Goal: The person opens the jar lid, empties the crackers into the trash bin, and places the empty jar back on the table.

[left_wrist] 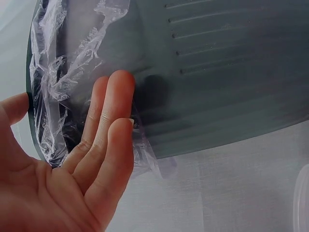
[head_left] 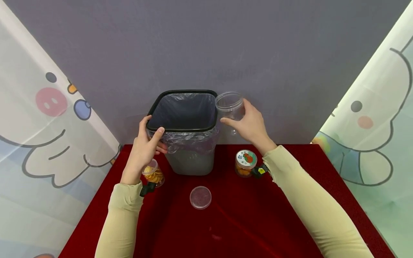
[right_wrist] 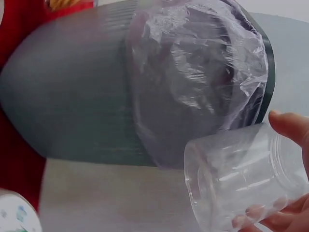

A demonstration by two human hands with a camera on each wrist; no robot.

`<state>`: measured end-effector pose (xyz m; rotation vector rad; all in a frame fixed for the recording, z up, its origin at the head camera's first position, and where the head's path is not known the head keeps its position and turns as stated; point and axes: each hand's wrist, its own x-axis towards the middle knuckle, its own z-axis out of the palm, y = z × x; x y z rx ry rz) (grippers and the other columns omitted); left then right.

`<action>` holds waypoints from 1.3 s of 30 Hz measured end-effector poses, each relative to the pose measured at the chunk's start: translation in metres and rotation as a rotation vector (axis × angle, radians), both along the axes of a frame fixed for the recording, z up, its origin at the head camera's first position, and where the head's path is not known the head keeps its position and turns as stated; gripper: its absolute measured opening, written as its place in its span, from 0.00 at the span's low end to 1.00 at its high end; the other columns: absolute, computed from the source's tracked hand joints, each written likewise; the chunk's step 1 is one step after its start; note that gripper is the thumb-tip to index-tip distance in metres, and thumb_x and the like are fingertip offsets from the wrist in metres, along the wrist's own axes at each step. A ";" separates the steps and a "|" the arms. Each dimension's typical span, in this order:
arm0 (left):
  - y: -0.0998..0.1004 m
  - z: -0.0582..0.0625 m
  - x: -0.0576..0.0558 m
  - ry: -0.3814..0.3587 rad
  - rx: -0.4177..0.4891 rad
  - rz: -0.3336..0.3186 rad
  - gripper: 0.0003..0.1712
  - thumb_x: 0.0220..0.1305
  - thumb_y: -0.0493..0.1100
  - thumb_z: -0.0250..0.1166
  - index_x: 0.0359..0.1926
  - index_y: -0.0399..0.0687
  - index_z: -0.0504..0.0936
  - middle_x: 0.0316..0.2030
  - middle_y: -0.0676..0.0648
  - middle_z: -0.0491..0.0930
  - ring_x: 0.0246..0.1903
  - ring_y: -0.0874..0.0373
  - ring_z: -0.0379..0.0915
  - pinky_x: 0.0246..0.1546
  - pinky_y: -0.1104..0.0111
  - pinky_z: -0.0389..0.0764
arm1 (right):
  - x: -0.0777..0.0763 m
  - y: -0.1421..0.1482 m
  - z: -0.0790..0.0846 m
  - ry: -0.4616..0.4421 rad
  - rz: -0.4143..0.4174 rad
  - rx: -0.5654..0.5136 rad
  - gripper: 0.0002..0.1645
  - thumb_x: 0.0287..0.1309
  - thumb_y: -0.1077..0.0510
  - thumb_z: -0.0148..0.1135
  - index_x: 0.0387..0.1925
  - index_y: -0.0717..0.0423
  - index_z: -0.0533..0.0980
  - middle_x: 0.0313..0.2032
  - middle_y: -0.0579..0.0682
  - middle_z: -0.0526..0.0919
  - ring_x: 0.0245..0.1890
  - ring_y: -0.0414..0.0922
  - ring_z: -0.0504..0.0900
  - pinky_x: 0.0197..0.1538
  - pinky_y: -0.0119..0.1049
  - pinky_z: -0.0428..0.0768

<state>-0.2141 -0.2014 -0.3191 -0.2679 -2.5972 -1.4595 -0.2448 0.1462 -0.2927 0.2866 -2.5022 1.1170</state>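
Note:
A grey trash bin [head_left: 190,161] with a black rim stands at the back of the red cloth, lined with a clear plastic bag [right_wrist: 188,72] folded over its rim. My left hand [head_left: 144,145] grips the bin's front left corner; in the left wrist view its fingers [left_wrist: 113,104] lie against the bagged outside wall. At the bin's right side my right hand [head_left: 253,123] holds a clear, open-topped jar [head_left: 229,102] up at rim height. In the right wrist view the jar [right_wrist: 236,169] looks empty, with fingers and thumb around it.
A round clear lid [head_left: 200,197] lies on the red cloth [head_left: 226,229] in front of the bin. Near my left wrist stands a jar of yellow snacks [head_left: 154,173]; near my right wrist, a jar with a printed lid [head_left: 246,159]. A grey wall [head_left: 206,46] rises behind.

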 end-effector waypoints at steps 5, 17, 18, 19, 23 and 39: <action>0.000 0.000 0.001 -0.007 0.006 0.000 0.45 0.70 0.69 0.51 0.78 0.67 0.39 0.29 0.39 0.86 0.24 0.50 0.85 0.28 0.64 0.85 | 0.004 0.004 -0.030 -0.081 0.034 -0.105 0.60 0.48 0.30 0.72 0.74 0.55 0.60 0.63 0.55 0.73 0.61 0.55 0.72 0.60 0.56 0.72; 0.001 0.001 0.000 -0.003 0.015 -0.010 0.43 0.73 0.65 0.52 0.78 0.68 0.40 0.29 0.38 0.86 0.24 0.49 0.85 0.28 0.64 0.85 | 0.020 0.001 -0.106 -0.193 0.049 -0.231 0.61 0.50 0.33 0.74 0.75 0.55 0.56 0.63 0.56 0.73 0.58 0.54 0.75 0.59 0.53 0.75; 0.001 0.001 0.000 -0.003 0.015 -0.007 0.43 0.72 0.65 0.52 0.78 0.68 0.40 0.29 0.38 0.86 0.24 0.49 0.85 0.28 0.64 0.85 | 0.022 0.000 -0.111 -0.192 0.050 -0.237 0.61 0.50 0.34 0.74 0.75 0.56 0.56 0.63 0.56 0.73 0.59 0.55 0.75 0.60 0.53 0.75; 0.001 0.001 0.000 -0.003 0.014 -0.005 0.43 0.72 0.66 0.52 0.78 0.68 0.40 0.29 0.38 0.86 0.23 0.49 0.85 0.28 0.64 0.85 | 0.023 -0.001 -0.116 -0.192 0.047 -0.235 0.60 0.50 0.34 0.74 0.75 0.55 0.57 0.63 0.55 0.73 0.59 0.54 0.74 0.60 0.54 0.74; 0.001 0.001 -0.001 -0.004 0.010 0.000 0.45 0.70 0.69 0.52 0.78 0.69 0.40 0.28 0.38 0.86 0.23 0.49 0.85 0.27 0.63 0.85 | 0.028 -0.006 -0.133 -0.197 0.076 -0.294 0.58 0.51 0.38 0.75 0.75 0.54 0.57 0.64 0.56 0.72 0.64 0.54 0.71 0.64 0.57 0.70; 0.000 0.000 -0.002 0.005 -0.004 0.001 0.45 0.70 0.69 0.52 0.78 0.67 0.40 0.28 0.39 0.86 0.23 0.50 0.84 0.27 0.64 0.85 | 0.045 -0.021 -0.188 -0.190 0.146 -0.290 0.57 0.46 0.42 0.80 0.73 0.52 0.60 0.66 0.52 0.71 0.65 0.49 0.71 0.65 0.49 0.71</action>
